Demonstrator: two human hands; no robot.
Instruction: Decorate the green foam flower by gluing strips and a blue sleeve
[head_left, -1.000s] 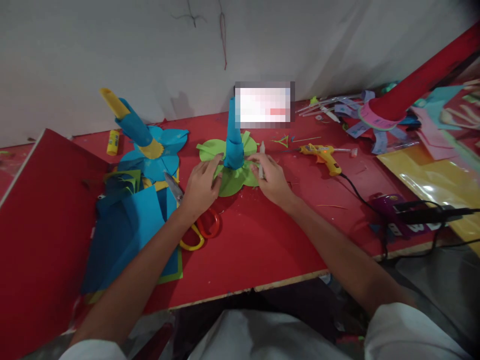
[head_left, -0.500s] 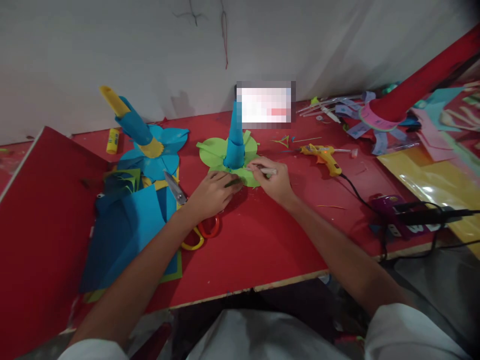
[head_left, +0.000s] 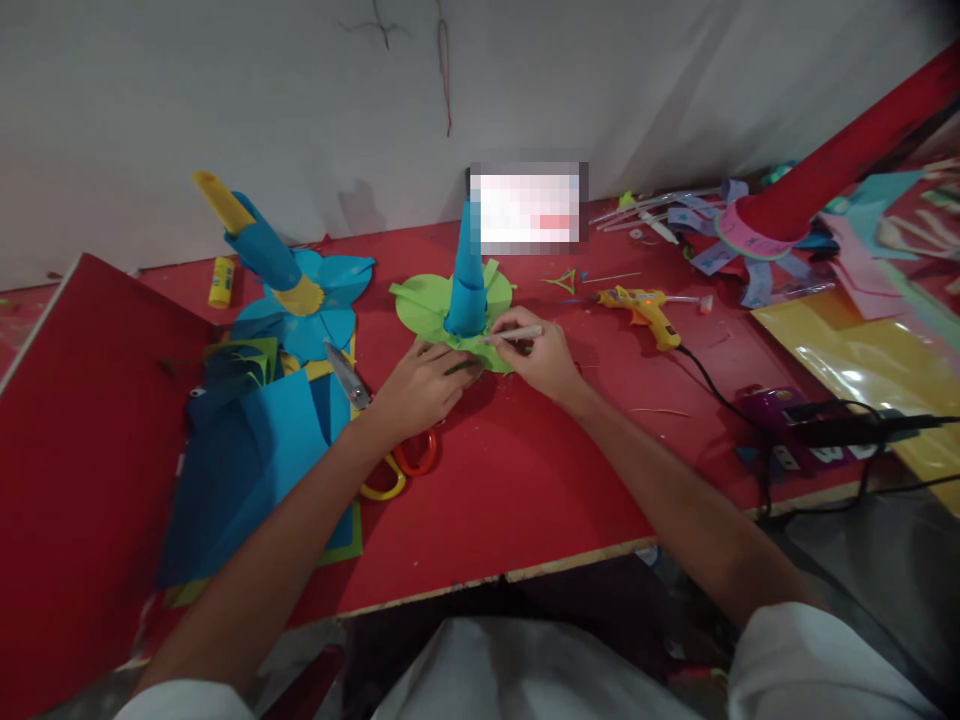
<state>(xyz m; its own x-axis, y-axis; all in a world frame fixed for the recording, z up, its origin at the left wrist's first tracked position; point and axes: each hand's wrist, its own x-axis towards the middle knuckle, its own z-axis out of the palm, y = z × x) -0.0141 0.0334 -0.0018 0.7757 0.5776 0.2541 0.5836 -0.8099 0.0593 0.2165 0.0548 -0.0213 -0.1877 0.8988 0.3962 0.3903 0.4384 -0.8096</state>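
A green paper flower (head_left: 420, 300) lies on the red table with a blue paper cone (head_left: 470, 265) standing upright at its centre. At the flower's front edge is my left hand (head_left: 431, 385), its bent fingers closed over a front petal; the fingertips are partly hidden. My right hand (head_left: 547, 358) pinches a slim whitish stick (head_left: 521, 333) between thumb and fingers. The stick's left end points at the base of the cone, close to the green petals. Beside my left forearm lie scissors (head_left: 351, 385) with red and yellow handles, partly covered by the arm.
A blue paper flower (head_left: 337, 275) with a yellow-tipped tube, a glue stick (head_left: 221, 282) and blue paper sheets (head_left: 247, 470) are on the left. A yellow glue gun (head_left: 641, 310) with a black cord lies right. A blurred-out screen (head_left: 525, 208) stands behind.
The whitish stick has turned in my right fingers and shows more of its length, lying nearer level. My left hand stays at the petal. The whole view has shifted slightly.
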